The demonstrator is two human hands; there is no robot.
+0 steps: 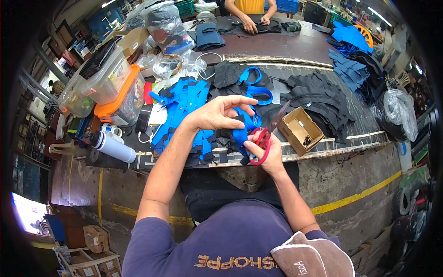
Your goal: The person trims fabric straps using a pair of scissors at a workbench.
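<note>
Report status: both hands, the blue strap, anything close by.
Left hand holding blue strap. Right hand gripping red-handled scissors. Open cardboard box close by, right of the scissors.

At centre, bright blue on the strap [240,135] and pinkish red on the scissors handles [268,149]. Left of centre, same bright blue in the strips [184,110]; right of centre, black in the fabric pieces [323,99]. At left, pale grey-blue for the bottle [114,147]. At the bottom, dark navy for the shirt [221,231], and brown with cream edge for the cloth [318,261].
</note>
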